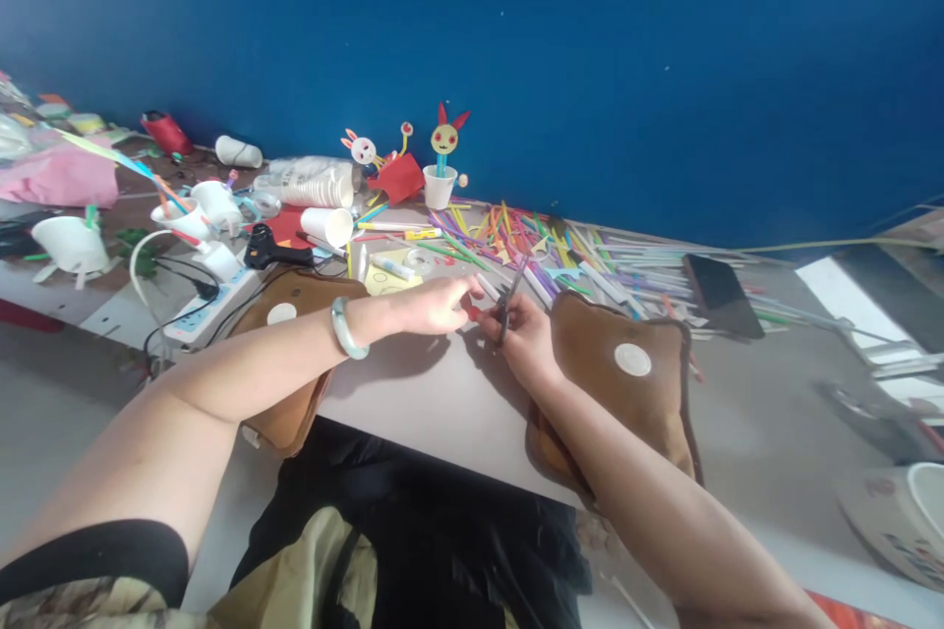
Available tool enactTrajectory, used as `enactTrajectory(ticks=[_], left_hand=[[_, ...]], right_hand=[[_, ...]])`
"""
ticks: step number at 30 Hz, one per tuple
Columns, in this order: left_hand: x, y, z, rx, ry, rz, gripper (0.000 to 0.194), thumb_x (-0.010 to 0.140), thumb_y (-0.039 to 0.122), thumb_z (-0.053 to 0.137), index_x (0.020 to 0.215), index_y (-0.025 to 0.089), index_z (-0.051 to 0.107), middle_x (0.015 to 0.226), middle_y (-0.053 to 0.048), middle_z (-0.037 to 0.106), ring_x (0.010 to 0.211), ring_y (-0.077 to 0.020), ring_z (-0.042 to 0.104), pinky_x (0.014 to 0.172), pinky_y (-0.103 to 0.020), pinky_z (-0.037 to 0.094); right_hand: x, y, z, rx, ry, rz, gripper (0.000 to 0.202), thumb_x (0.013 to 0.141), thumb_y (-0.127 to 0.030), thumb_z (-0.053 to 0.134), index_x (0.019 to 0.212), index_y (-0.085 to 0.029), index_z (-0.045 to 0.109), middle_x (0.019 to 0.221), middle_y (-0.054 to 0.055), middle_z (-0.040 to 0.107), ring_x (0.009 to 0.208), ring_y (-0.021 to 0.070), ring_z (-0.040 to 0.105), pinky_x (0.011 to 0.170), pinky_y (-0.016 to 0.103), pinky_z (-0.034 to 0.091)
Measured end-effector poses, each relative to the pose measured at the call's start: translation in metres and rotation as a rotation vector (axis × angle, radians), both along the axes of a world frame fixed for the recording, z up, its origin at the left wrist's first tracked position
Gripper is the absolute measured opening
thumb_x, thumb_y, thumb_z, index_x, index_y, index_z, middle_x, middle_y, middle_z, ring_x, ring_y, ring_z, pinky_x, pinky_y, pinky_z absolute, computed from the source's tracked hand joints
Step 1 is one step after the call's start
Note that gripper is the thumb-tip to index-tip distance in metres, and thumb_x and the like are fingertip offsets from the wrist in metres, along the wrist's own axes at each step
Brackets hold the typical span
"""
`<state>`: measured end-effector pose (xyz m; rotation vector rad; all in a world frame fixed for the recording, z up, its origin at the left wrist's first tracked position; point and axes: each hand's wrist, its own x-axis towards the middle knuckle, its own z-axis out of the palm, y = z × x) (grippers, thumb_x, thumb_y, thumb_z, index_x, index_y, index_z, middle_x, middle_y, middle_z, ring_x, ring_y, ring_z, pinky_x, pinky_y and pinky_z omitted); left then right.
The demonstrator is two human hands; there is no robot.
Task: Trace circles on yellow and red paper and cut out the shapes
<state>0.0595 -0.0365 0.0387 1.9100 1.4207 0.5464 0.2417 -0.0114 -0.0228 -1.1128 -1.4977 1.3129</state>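
Observation:
In my right hand (523,334) is a pair of scissors (505,310), its blades pointing up and away from me. My left hand (442,305), with a pale bangle (346,328) on the wrist, pinches a small red piece (472,313) that looks like paper. The two hands almost meet over the table, and the red piece lies between them. Under my left forearm is a brown cushion (302,403) with a white round patch. A second brown cushion (656,403) lies under my right forearm.
Many coloured strips (508,231) are heaped along the blue wall. Behind my left hand stand a cup figure (440,187) with a rabbit-eared head, stacked paper cups (317,185) and a glue gun (272,251). A power strip (213,305) with cables sits left; a phone (723,295) lies right.

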Motion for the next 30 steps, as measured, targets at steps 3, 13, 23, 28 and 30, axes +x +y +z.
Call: enactTrajectory(ticks=[3,13,23,28,30], left_hand=[[0.002,-0.001,-0.018,-0.122,-0.171,0.043,0.042,0.082,0.012,0.055,0.124,0.018,0.058,0.101,-0.006,0.071,0.061,-0.0110,0.060,0.057,-0.024,0.046],[0.003,-0.002,-0.026,-0.353,-0.542,0.172,0.010,0.089,0.014,0.060,0.098,0.014,0.062,0.076,-0.001,0.064,0.063,-0.0092,0.060,0.056,-0.021,0.046],[0.007,0.003,-0.047,-0.394,-0.722,0.239,0.006,0.090,0.012,0.060,0.084,0.013,0.060,0.073,-0.002,0.065,0.054,-0.0074,0.058,0.052,-0.021,0.048],[0.008,0.002,-0.041,-0.433,-0.718,0.233,0.012,0.092,0.015,0.060,0.080,0.013,0.057,0.077,-0.003,0.066,0.054,-0.0068,0.057,0.052,-0.022,0.048],[0.007,0.001,-0.037,-0.444,-0.710,0.214,0.012,0.092,0.016,0.058,0.081,0.014,0.056,0.078,-0.003,0.066,0.054,-0.0068,0.057,0.049,-0.021,0.046]], right_hand=[[0.001,0.000,0.003,0.003,-0.003,-0.027,0.044,0.059,-0.048,0.087,0.077,-0.022,0.055,0.073,0.001,0.070,0.060,0.0149,0.062,0.052,0.026,0.050],[0.003,-0.001,0.006,-0.026,-0.075,-0.023,0.041,0.063,-0.047,0.085,0.078,-0.022,0.056,0.067,-0.001,0.067,0.054,0.0137,0.059,0.049,0.026,0.048],[0.004,-0.002,0.004,-0.017,-0.096,-0.021,0.043,0.065,-0.052,0.084,0.080,-0.022,0.057,0.066,-0.001,0.066,0.051,0.0134,0.058,0.049,0.026,0.049],[0.004,-0.002,0.008,-0.029,-0.078,-0.049,0.043,0.063,-0.050,0.086,0.079,-0.021,0.058,0.067,-0.001,0.066,0.053,0.0139,0.059,0.048,0.026,0.048],[0.005,-0.003,0.010,-0.029,-0.076,-0.054,0.043,0.063,-0.050,0.086,0.079,-0.021,0.058,0.067,0.000,0.066,0.053,0.0141,0.059,0.048,0.027,0.048]])
